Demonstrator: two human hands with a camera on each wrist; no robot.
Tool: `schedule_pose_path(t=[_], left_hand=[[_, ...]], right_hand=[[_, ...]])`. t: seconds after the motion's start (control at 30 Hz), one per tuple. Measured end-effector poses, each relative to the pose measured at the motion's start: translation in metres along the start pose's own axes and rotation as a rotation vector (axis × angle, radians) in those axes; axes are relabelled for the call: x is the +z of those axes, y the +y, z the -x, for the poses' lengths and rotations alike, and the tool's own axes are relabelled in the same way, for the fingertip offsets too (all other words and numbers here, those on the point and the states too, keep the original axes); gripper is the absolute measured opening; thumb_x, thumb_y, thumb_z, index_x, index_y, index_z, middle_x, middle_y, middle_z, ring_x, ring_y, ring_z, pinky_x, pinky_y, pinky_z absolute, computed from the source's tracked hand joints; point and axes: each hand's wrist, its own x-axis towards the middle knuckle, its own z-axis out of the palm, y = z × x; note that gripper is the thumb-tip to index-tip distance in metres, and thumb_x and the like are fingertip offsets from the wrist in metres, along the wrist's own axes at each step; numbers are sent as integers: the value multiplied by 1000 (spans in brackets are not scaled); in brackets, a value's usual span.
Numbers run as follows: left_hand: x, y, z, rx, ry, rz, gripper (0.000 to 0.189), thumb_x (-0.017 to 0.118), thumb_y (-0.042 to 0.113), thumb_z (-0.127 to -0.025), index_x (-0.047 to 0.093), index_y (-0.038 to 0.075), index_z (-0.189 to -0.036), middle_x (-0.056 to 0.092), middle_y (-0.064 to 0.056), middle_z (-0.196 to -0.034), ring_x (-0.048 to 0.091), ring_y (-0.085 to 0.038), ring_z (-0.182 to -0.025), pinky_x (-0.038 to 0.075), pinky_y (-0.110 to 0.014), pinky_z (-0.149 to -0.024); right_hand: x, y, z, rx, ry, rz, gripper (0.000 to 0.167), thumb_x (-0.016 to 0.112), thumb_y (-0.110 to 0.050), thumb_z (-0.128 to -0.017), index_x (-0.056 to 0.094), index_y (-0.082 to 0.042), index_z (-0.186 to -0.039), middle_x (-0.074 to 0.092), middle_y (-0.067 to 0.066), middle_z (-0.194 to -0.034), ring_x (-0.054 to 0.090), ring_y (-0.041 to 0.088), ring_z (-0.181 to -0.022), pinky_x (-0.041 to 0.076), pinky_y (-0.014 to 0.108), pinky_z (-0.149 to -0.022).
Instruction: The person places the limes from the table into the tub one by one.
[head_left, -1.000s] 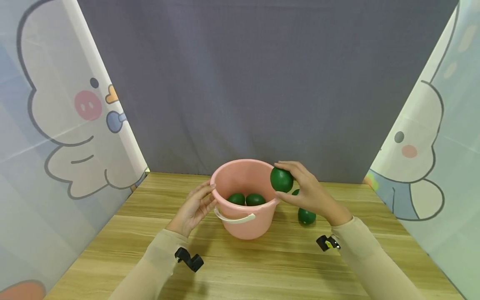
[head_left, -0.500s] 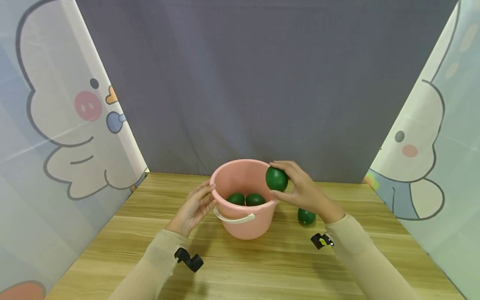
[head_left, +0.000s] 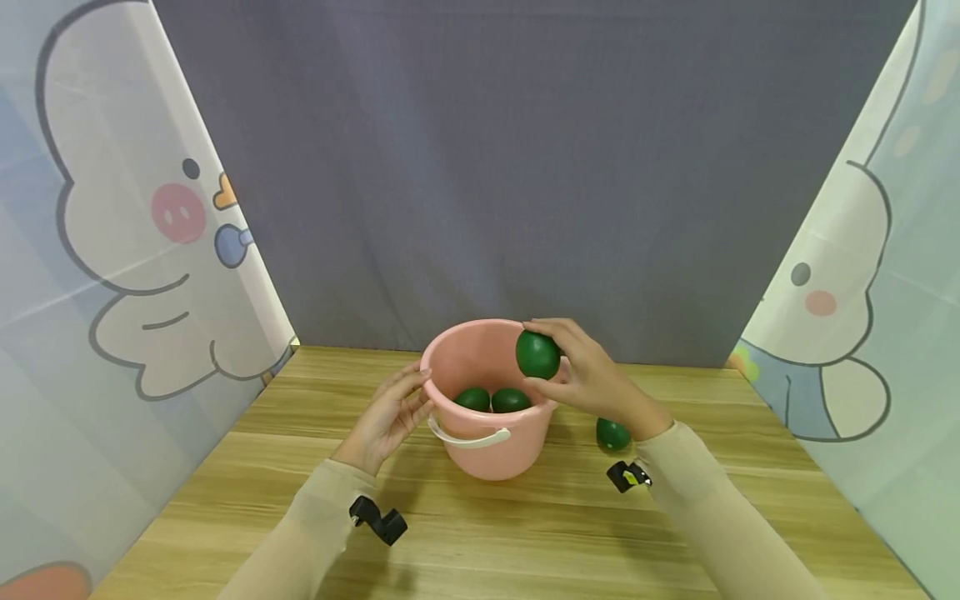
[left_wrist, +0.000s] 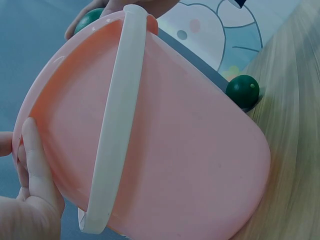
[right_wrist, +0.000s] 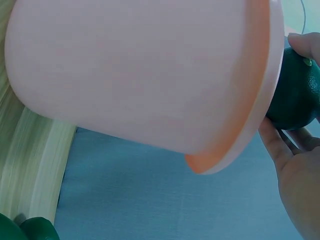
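A pale-brown, striped wood-grain tabletop (head_left: 517,542) is carrying a pink, round plastic bucket (head_left: 497,457), which is standing upright; two smooth, dark-green, rounded fruits (right_wrist: 41,229) are lying near its right side.

I see one bucket (head_left: 491,458), two green fruits (head_left: 511,400) inside, one held fruit (head_left: 537,355), two loose fruits (head_left: 612,434) around three o'clock.

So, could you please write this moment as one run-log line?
left hand: holds pink bucket by rim; right hand: grips green fruit at bucket mouth; inside bucket: two fruits visible; table: more fruits
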Motion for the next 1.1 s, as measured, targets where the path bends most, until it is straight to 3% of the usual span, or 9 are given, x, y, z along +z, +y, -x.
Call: schedule_pose_path(t=[0.1,0.6,1.1], left_hand=[[0,0,-1,1,-2,4,43,56,9,-102,42,4,-142,54,-8,-110,59,-9,-79,59,-14,-67],[0,-1,-2,0,-6,11,42,55,8,-102,42,4,-142,55,-8,-111,60,-9,-78,59,-14,-66],[1,-1,-1,3,-3,12,41,56,9,-103,43,5,-141,55,-8,-111,59,-9,-78,59,-14,-66]], right_hand=[[1,0,-1,9,-11,-8,71,86,-12,-81,50,-1,-141,49,16,-140,57,27,-117,60,38,-89],[5,5,-6,20,-45,-37,72,86,-15,-81,49,-5,-142,49,13,-140,56,25,-118,58,38,-90],[11,8,-12,107,-107,-70,71,84,-23,-84,48,-11,-145,47,6,-140,54,19,-117,57,35,-91]])
